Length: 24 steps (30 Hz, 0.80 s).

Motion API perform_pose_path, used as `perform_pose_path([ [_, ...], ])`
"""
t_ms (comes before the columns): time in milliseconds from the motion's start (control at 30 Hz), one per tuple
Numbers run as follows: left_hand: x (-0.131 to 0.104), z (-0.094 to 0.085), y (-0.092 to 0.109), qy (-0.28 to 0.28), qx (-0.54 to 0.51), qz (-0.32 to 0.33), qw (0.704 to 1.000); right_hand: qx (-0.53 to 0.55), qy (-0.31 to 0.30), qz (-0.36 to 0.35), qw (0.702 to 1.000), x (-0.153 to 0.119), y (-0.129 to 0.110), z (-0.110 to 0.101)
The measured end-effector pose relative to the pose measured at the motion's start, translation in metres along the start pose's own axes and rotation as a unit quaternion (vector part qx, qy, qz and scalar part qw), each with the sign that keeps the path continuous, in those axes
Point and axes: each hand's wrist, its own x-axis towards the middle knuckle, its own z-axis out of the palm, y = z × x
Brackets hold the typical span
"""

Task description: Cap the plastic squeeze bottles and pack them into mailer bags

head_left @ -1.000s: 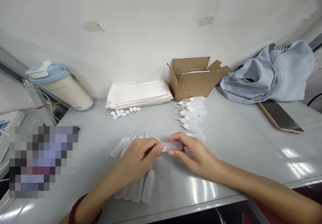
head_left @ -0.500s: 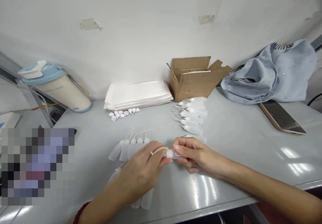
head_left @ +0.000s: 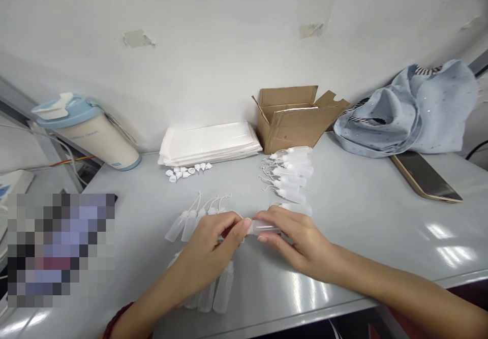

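Note:
A small translucent bottle (head_left: 265,227) lies level between my two hands over the grey table. My left hand (head_left: 219,237) pinches its white cap end with thumb and fingers. The bottle's body is in the grip of my right hand (head_left: 292,232), thumb below and fingers above. Several similar bottles (head_left: 175,228) with thin tubes on their caps lie in a row behind my left hand. More bottles (head_left: 224,288) rest nearer the front edge, partly hidden by my left forearm. Beyond my right hand is a stack of several others (head_left: 293,176).
White tips (head_left: 185,173) lie before a pile of white packets (head_left: 209,143). Behind stand an open cardboard box (head_left: 297,128) and a leaning drink bottle (head_left: 91,135). A blue cloth bag (head_left: 404,115) and a phone (head_left: 429,176) are at right. A pixelated area covers the left.
Both hands have changed their grip on the bottle, with its body now more exposed. My left thumb has moved onto the cap end, and the tube there is mostly hidden.

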Motion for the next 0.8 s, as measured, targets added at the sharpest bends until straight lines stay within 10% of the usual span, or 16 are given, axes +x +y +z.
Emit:
perform_pose_path([
  [300,0.000,0.001,-0.002,-0.014,0.041,0.062,0.997,-0.013,0.023,-0.061,0.998,-0.002,0.003,0.004],
  [533,-0.003,0.008,-0.014,0.071,0.146,0.255,0.953,0.155,-0.043,0.089,0.983,0.005,-0.001,-0.006],
  [800,-0.006,0.015,-0.012,0.100,0.248,0.332,0.905,0.514,-0.195,0.293,0.782,0.013,0.015,-0.012],
])
